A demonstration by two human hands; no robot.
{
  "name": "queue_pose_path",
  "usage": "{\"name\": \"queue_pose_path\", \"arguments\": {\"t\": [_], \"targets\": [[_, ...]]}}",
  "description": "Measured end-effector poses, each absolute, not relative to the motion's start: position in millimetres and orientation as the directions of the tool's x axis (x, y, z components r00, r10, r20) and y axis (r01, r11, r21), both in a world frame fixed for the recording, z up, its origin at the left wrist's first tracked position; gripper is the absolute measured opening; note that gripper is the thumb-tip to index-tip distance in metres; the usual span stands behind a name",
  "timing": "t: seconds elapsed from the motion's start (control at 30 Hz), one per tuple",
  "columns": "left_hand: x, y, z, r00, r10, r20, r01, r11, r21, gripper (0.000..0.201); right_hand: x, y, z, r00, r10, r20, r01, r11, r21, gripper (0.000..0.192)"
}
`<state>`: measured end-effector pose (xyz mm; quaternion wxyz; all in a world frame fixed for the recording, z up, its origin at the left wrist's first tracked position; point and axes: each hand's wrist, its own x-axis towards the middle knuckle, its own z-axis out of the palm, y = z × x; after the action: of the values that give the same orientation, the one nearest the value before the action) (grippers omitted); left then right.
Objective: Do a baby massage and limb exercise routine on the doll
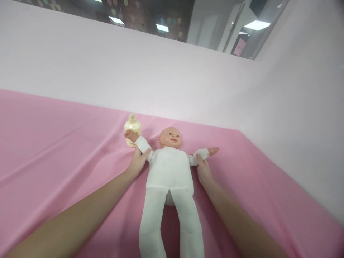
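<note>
A baby doll [170,168] in a white one-piece suit is lying face up on a pink sheet [53,143], its head pointing away from the person and its legs trailing toward the near edge of the view. The left hand [138,161] is pressing against the doll's side just under its raised arm, fingers curling loosely around the shoulder and upper sleeve — a light, cupping hold rather than a tight fist. The right hand [203,171] is lying along the doll's other side, fingers extended and resting against the sleeve near the armpit; it is touching the cloth, but whether it is actually clasping the arm cannot be told from here. The doll's arms are spreading outward, one bare hand lifting beside a pale yellow bottle [132,130] that is standing upright on the sheet just beside that hand. A pale pink wall [161,71] is rising behind the sheet and along the right.
</note>
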<state>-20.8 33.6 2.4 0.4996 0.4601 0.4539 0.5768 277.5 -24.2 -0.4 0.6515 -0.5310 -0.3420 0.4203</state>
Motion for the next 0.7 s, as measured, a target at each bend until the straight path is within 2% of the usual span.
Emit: {"name": "queue_pose_path", "arguments": {"t": [0.17,0.27,0.5,0.6,0.7], "targets": [[-21,40,-4,-0.113,0.993,0.024,-0.321,-0.059,0.945,0.045,281,-23,0,0.395,0.919,-0.012,-0.229,0.086,-0.970,0.073],[-20,37,0,-0.132,0.990,0.040,-0.313,-0.080,0.946,0.047,280,-24,0,0.393,0.919,0.005,-0.214,0.098,-0.972,0.078],[-23,29,13,-0.053,0.986,0.159,0.038,-0.157,0.987,0.061,278,-25,-2,0.420,0.903,0.091,-0.017,0.108,-0.994,0.060],[-23,29,12,0.045,0.962,0.270,0.189,-0.274,0.943,0.053,275,-29,4,0.369,0.915,0.162,0.116,0.128,-0.985,0.051],[-22,28,12,0.243,0.893,0.380,0.301,-0.442,0.845,0.052,272,-32,9,0.236,0.940,0.245,0.238,0.188,-0.953,0.051]]}}
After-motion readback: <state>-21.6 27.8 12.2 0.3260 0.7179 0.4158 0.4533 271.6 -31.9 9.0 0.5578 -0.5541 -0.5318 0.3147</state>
